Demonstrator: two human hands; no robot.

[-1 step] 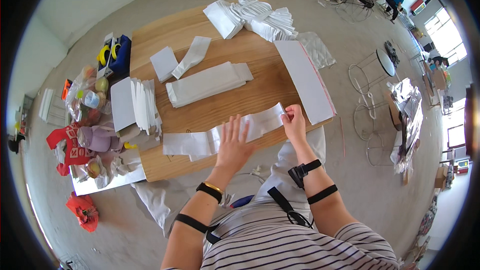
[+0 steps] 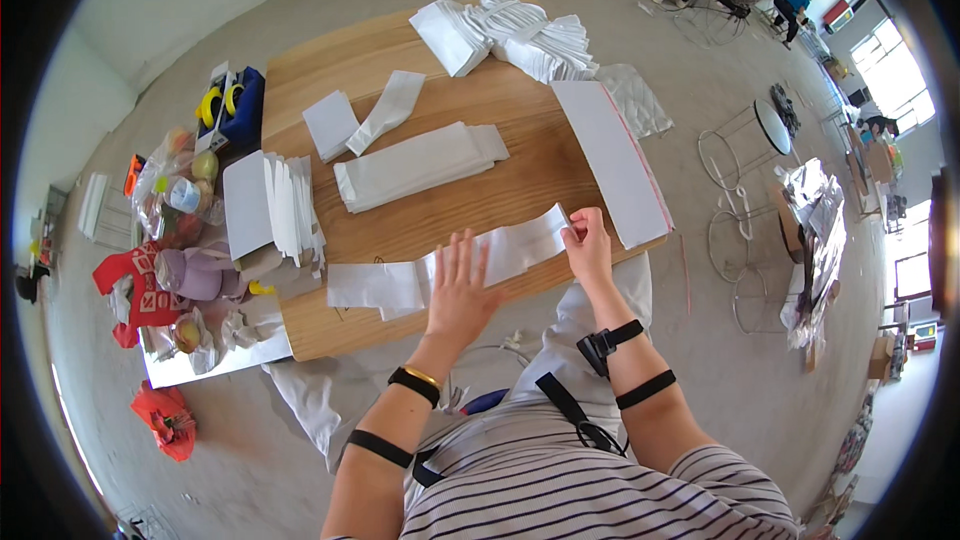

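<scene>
A long, thin white strip with a slight sheen (image 2: 525,242) lies along the near edge of the wooden table (image 2: 320,65). My left hand (image 2: 462,290) rests flat on its middle with the fingers spread. At the strip's right end, my right hand (image 2: 588,243) pinches the edge between thumb and fingers. Just beyond lies a stack of similar white strips (image 2: 415,170). Farther left are a small white sheet (image 2: 329,125) and a short, bent white strip (image 2: 388,112). Part of the strip is hidden under my left hand.
White bundles (image 2: 540,45) lie at the table's far edge. A long white board (image 2: 612,162) borders the right side. On the left stand a stack of white pieces (image 2: 290,205), a blue tape holder (image 2: 240,110) and bagged fruit (image 2: 180,185). Round stools (image 2: 770,125) stand to the right.
My left hand has shifted very slightly to the left on the strip. The right hand keeps its pinch at the same end.
</scene>
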